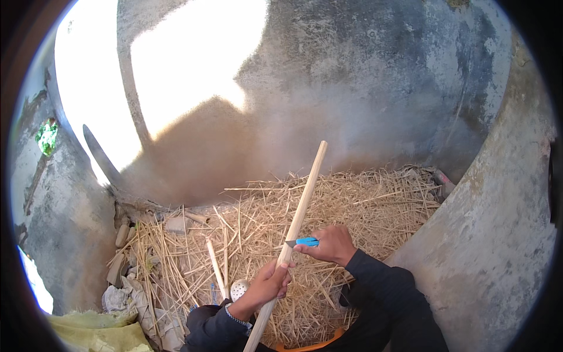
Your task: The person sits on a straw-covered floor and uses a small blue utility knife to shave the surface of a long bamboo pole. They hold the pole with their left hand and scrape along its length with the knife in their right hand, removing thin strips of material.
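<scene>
A long pale wooden stick (304, 198) runs slanted from my lap up toward the wall. My left hand (268, 284) is wrapped round its lower part. In my right hand (333, 245) is a blue-handled utility knife (307, 241), its dark blade touching the stick just above my left hand. Most of the knife's handle is hidden in my fingers. Beneath both hands lies a thick heap of straw-coloured shavings (363, 205).
A grey weathered wall (363, 76) rises behind the heap, and another wall (487, 246) curves in at right. A second pale stick (215, 267) leans by a white perforated shoe (238, 290). Crumpled sacking (138, 302) and yellowish cloth (97, 331) lie at lower left.
</scene>
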Motion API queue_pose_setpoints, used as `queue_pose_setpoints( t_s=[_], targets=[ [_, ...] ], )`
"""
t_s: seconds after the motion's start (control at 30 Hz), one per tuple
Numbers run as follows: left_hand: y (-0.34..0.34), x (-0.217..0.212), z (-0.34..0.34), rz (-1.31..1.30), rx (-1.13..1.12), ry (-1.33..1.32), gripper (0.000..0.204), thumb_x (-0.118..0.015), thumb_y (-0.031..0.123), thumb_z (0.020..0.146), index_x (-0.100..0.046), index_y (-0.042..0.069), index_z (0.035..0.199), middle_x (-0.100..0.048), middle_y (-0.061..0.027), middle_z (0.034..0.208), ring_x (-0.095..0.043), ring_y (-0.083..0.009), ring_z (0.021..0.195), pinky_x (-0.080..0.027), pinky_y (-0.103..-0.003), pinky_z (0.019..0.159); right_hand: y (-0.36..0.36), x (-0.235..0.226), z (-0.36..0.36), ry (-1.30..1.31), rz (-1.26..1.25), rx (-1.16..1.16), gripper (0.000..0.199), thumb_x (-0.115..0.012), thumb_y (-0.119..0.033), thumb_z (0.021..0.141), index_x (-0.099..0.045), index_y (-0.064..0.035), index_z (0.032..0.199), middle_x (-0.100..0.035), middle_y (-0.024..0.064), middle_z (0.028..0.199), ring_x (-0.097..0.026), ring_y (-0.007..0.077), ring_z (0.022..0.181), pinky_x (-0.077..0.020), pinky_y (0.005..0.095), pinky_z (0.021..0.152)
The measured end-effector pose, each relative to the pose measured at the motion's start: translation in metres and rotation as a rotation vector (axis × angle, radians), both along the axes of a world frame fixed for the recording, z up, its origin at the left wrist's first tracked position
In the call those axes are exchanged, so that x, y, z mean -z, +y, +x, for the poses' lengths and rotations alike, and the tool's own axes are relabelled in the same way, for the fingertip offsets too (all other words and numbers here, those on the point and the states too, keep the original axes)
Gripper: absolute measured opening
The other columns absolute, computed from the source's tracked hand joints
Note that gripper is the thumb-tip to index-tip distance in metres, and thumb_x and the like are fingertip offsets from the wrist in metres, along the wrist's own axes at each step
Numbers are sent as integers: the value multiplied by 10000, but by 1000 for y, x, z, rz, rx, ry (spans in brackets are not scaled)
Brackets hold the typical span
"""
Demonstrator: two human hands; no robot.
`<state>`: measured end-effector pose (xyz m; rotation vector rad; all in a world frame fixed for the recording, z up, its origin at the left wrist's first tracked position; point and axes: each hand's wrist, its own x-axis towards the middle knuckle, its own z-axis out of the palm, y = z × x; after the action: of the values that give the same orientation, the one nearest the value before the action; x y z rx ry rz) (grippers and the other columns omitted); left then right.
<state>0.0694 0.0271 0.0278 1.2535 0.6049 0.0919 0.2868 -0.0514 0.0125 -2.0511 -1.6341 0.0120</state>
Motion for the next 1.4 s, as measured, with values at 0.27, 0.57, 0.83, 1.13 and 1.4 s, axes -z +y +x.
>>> queue_pose_setpoints(
  t_s=[0.27, 0.57, 0.83, 1.13, 1.4],
  targets=[
    [5, 7, 1, 418, 31, 55, 248, -413, 277, 1034, -452, 38, 976, -485, -16, 680, -473, -104, 570, -403, -287, 524, 23, 18, 12, 74, 1, 93, 725, -523, -798, 754, -690, -110, 601, -551, 95, 462, -579, 268, 427, -443, 394, 444],
    [2, -6, -12, 584, 82, 72, 206, -432, 234, 1022, -446, 30, 990, -507, -87, 673, -523, -205, 579, -423, -361, 551, 24, 16, 9, 83, -5, 68, 696, -570, -750, 762, -654, -84, 576, -536, 93, 461, -581, 292, 444, -448, 401, 450],
    [-6, -18, -12, 663, 66, 29, 202, -443, 220, 1011, -437, 19, 983, -519, -163, 652, -559, -321, 561, -426, -417, 539, 29, 10, 25, -61, 95, 69, 712, -575, -789, 727, -668, -98, 584, -507, 74, 422, -550, 265, 397, -430, 387, 414],
    [-17, -13, -17, 683, 134, 43, 198, -440, 204, 1022, -423, 15, 966, -478, -59, 665, -465, -137, 564, -386, -314, 523, 27, 16, 78, -59, 83, 289, 757, -526, -812, 740, -596, -90, 522, -489, 91, 426, -543, 269, 405, -406, 411, 408],
    [-26, -21, -32, 592, 200, 95, 201, -438, 206, 1026, -423, 16, 962, -484, -58, 646, -476, -134, 558, -392, -318, 518, 28, 25, 110, -46, 138, 396, 777, -503, -808, 761, -585, -76, 512, -477, 101, 432, -522, 277, 408, -374, 432, 424]
  ],
)
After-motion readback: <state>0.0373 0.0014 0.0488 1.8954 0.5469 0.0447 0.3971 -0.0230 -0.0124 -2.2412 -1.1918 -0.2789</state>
